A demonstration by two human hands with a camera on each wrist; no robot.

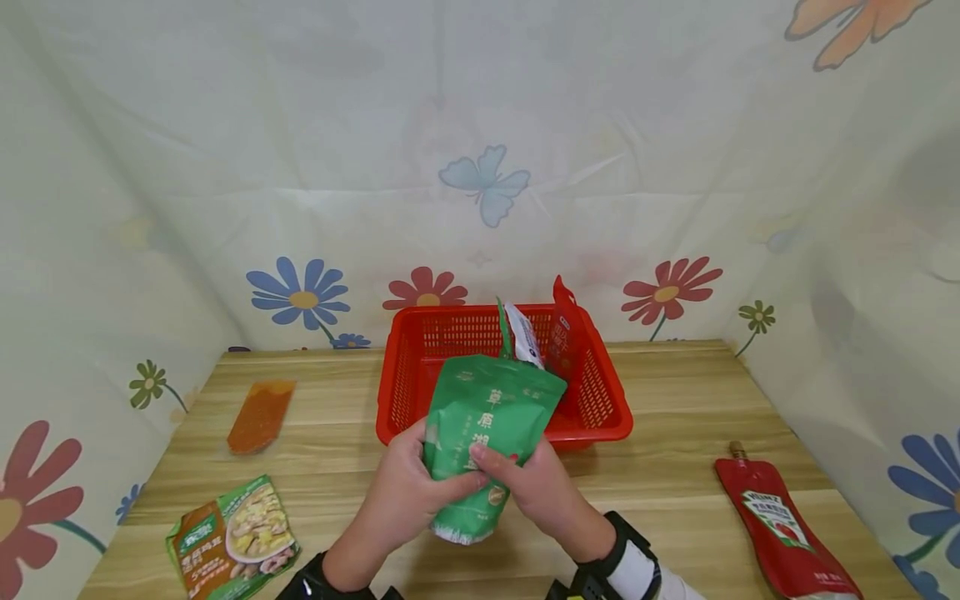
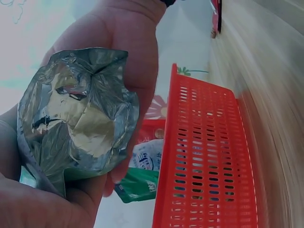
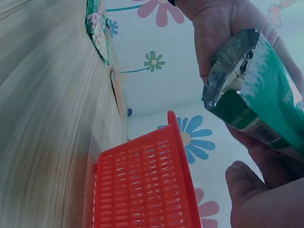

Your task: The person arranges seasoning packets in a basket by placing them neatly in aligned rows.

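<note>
A green stand-up pouch (image 1: 491, 408) with white lettering is held up in front of the red basket, clear of the table. My left hand (image 1: 408, 483) grips its left side, thumb across the front. From the other side my right hand (image 1: 543, 492) holds it, that thumb also lying on the front. The pouch's silvery bottom (image 2: 78, 118) faces the left wrist camera. In the right wrist view the pouch (image 3: 270, 90) shows its green side and foil base. Behind it, the red basket (image 1: 397, 375) contains a red packet (image 1: 566, 333), a white packet (image 1: 523, 333) and a green-edged one.
On the left of the wooden table (image 1: 337, 467) lie an orange-red sachet (image 1: 261, 417) and a green-brown food packet (image 1: 236, 537). A red ketchup pouch (image 1: 780, 521) with a spout lies at the right. Flower-printed cloth (image 1: 480, 100) encloses the back and sides.
</note>
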